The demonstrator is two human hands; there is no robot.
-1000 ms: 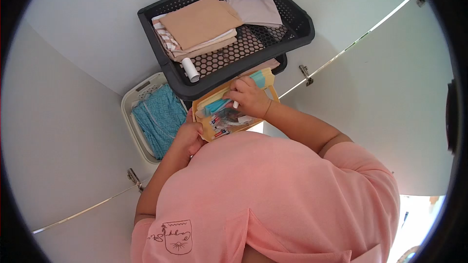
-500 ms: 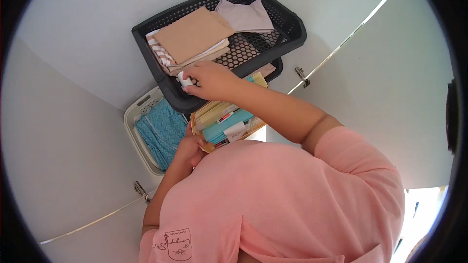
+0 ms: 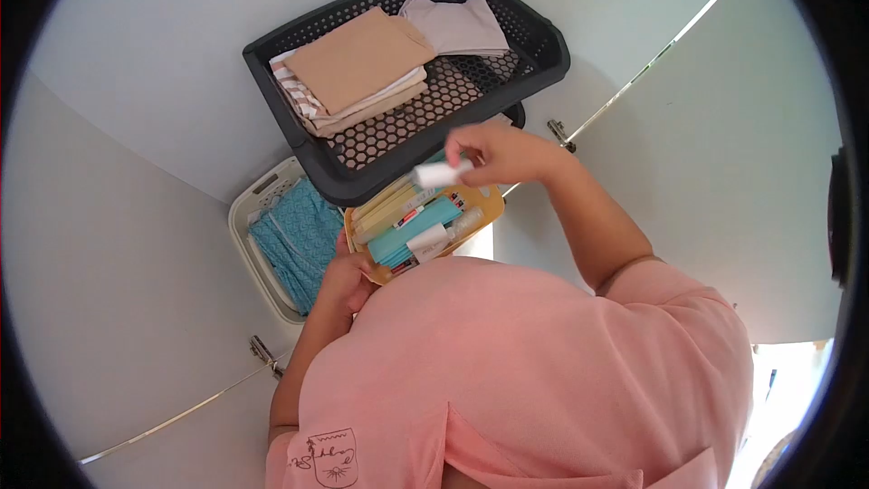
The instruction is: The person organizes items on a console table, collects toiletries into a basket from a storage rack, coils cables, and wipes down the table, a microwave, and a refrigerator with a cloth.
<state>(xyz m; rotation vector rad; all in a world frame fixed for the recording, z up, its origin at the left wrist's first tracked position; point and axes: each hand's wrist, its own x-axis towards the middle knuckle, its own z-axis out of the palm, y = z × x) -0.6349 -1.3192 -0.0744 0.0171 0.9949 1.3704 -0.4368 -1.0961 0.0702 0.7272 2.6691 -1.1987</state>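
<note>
While left hand (image 3: 348,282) grips yellow tray (image 3: 496,207), right (image 3: 493,156) lifts white roll (image 3: 438,174).

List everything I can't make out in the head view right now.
All in the head view:
- White object in the right hand: blurred, so its ends are unclear.
- Left hand: some fingers hidden behind the yellow container.
- Print on the white label: too small.
- Lower dark basket: mostly covered by the upper black basket.
</note>
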